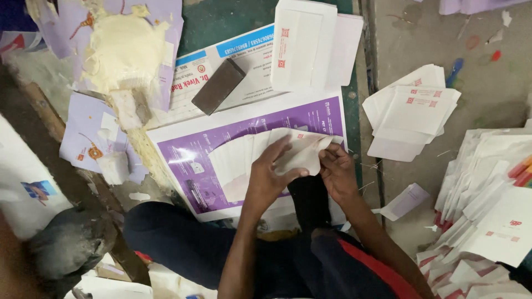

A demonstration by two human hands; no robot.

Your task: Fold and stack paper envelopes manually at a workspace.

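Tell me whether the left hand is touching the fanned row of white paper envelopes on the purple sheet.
Touching. The head view shows the left hand lying across the fanned white envelopes, fingers pressed on the paper.

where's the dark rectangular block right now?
In the head view the dark block lies upper centre, tilted, on a white printed sheet, just left of the white envelope stack and above the purple sheet.

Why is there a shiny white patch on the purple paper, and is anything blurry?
In the head view, light glares off the glossy purple sheet left of the left hand; the right hand and the folded envelope look slightly soft, and the dark bottom-left corner is blurred.
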